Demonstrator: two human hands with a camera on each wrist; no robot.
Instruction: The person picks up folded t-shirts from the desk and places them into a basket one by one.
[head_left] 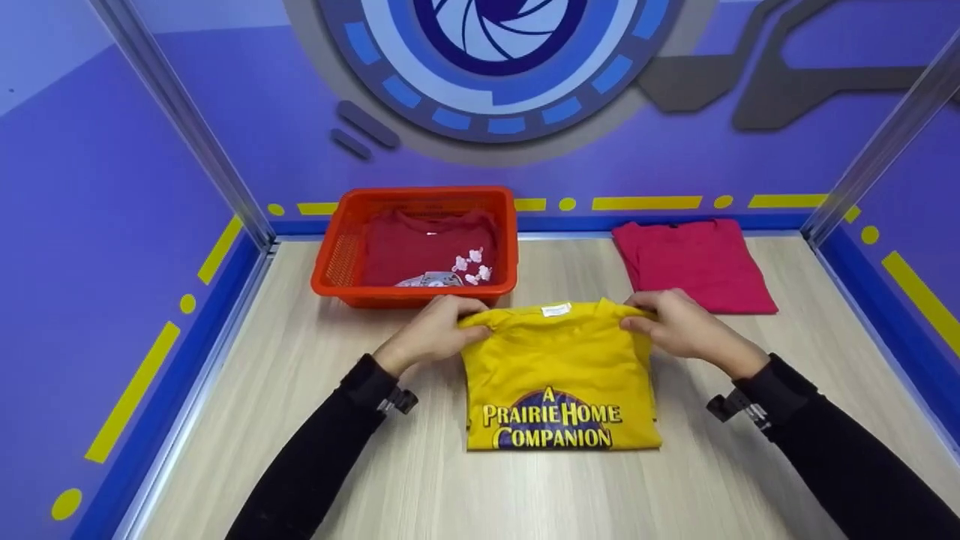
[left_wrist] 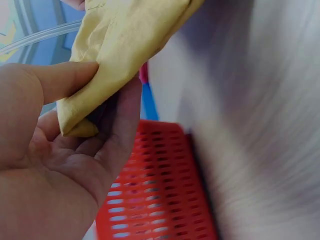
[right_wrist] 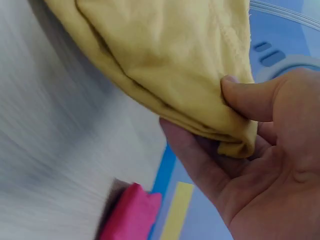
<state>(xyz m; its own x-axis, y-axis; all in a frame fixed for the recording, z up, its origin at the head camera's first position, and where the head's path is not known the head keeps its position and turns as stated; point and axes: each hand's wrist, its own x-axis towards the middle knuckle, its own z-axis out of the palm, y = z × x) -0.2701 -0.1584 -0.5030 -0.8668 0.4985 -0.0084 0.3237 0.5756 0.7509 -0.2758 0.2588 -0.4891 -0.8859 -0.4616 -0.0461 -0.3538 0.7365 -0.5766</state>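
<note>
A folded yellow T-shirt [head_left: 562,367] with printed lettering is in the middle of the head view, its collar and white tag toward the back. My left hand [head_left: 439,330] pinches its far left corner between thumb and fingers. At the far right corner, my right hand [head_left: 679,326] pinches the cloth the same way. In the left wrist view the yellow shirt [left_wrist: 115,55] is gripped above the table surface. The right wrist view shows folded layers of the shirt [right_wrist: 175,65] between thumb and fingers.
Behind my left hand stands a red-orange plastic basket [head_left: 412,296] holding a dark red shirt [head_left: 420,247] with a white print. A folded pink-red shirt [head_left: 697,266] lies at the back right of the wooden table [head_left: 315,450]. Printed purple-blue panels [head_left: 247,112] enclose the table.
</note>
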